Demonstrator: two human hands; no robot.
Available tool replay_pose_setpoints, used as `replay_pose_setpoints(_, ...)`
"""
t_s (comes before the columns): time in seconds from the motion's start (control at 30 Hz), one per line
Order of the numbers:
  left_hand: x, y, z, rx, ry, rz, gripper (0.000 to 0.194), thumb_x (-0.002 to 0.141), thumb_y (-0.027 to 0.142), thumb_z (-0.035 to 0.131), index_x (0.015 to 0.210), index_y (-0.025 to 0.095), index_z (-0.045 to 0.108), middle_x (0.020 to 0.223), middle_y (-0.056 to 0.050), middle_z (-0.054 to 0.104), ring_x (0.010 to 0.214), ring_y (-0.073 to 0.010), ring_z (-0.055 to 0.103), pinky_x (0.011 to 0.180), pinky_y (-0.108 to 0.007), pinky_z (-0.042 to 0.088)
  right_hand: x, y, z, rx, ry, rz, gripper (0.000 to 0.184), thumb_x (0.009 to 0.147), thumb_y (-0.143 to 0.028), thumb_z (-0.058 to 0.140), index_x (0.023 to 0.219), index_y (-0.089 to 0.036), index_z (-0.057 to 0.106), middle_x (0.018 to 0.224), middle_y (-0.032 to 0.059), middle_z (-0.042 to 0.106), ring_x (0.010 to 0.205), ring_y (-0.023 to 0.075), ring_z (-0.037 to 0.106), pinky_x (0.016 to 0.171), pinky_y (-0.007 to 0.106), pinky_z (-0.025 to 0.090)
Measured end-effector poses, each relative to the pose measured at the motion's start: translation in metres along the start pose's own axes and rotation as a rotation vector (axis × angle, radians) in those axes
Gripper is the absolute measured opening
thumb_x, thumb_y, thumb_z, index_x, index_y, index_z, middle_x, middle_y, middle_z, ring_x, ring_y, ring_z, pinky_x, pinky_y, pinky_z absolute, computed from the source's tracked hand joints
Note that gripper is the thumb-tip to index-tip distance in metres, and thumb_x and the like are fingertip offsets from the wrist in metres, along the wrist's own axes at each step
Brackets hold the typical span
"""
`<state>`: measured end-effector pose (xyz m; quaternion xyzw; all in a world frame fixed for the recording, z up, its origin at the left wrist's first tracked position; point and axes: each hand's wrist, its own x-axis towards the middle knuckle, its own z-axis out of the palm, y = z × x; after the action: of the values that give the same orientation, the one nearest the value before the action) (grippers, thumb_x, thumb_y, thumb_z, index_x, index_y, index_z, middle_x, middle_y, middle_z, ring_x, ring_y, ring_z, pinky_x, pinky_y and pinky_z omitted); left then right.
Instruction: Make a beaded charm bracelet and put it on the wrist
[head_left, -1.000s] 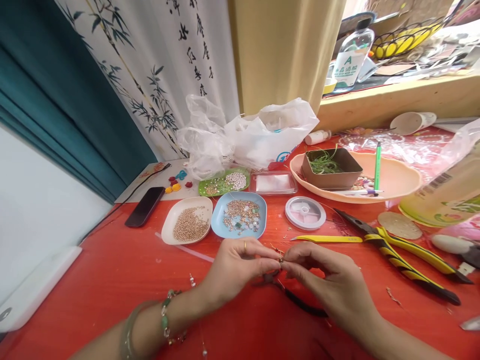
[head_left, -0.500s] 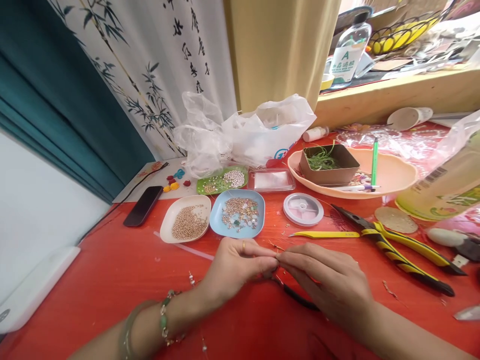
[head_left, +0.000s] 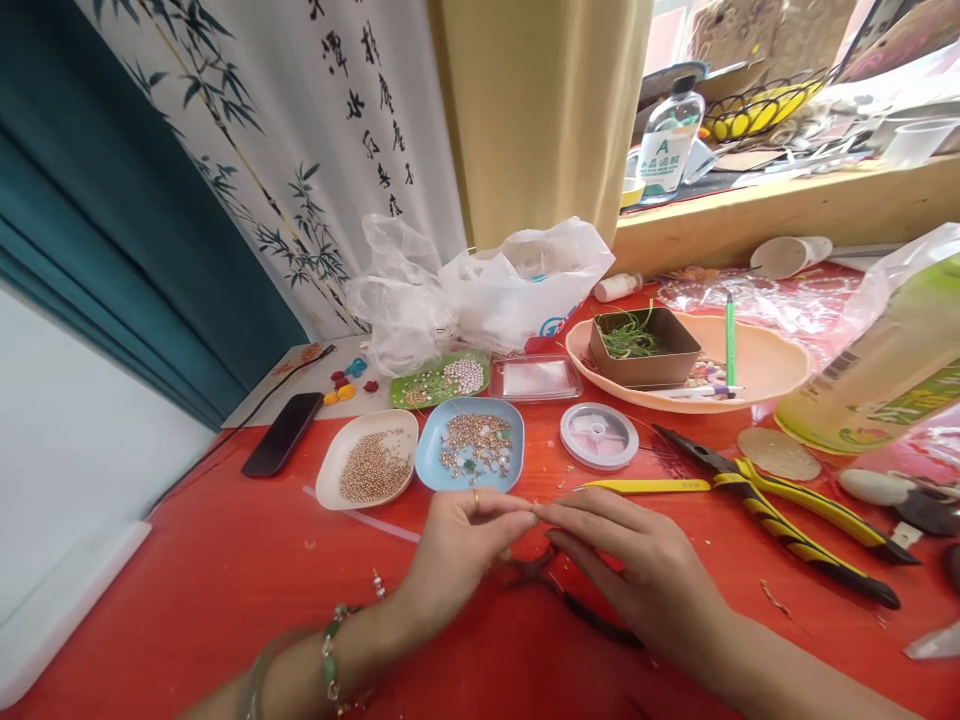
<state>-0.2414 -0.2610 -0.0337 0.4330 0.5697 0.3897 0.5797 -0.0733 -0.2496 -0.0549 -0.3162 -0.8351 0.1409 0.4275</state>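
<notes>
So my red tabletop (head_left: 195, 590) is the biggest thing here, with white plastic bags (head_left: 525, 295) heaped at the back by the curtains. Next down is the wide peach tray (head_left: 772, 365) holding a brown box (head_left: 645, 365) of green strands, then my hands over the middle of the table. Yellow-and-black pliers (head_left: 784, 520) lie off to the right, jaws pointing back toward the spool. There's also a dark-handled tool (head_left: 534, 572) on the table around my hands, partly hidden by my right one. The blue dish (head_left: 427, 455) of mixed beads sits just past my left hand (head_left: 461, 550), right beside the cream dish (head_left: 326, 480) of gold beads. The round spool (head_left: 598, 437) is to the right of those, with yellow tweezers (head_left: 652, 487) just in front. Smallest bit is the fingertip stuff: left thumb and index are pinched together, and my right hand (head_left: 652, 570) has its index tip right up against them, with a narrow gap down to its thumb. Can't tell if anything's caught in there, it'd be too tiny or covered.
</notes>
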Motion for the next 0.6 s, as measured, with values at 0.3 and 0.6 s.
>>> replay_pose_setpoints(0.3, 0.014, 0.008, -0.013, -0.277, 0.055, 0.007, 0.026, 0.056, 0.032, 0.075, 0.067, 0.011, 0.065, 0.056, 0.002, 0.054, 0.038, -0.0009, 0.029, 0.035, -0.016, 0.023, -0.002, 0.009, -0.015, -0.319, -0.568, 0.011, 0.065, 0.043, -0.043, 0.079, 0.100, -0.016, 0.063, 0.099, 0.0143, 0.064, 0.091, 0.0349, 0.059, 0.073, 0.050, 0.052)
replay_pose_setpoints(0.6, 0.018, 0.009, -0.020, -0.473, -0.048, 0.018, 0.022, 0.059, 0.026, 0.075, 0.069, 0.011, 0.062, 0.045, 0.009, 0.033, 0.039, -0.0004, 0.014, 0.036, -0.017, 0.007, -0.004, 0.017, -0.007, -0.492, -0.462, -0.223, 0.044, 0.055, -0.017, 0.065, 0.099, -0.019, 0.064, 0.090, 0.0136, 0.067, 0.083, 0.0322, 0.061, 0.068, 0.046, 0.054)
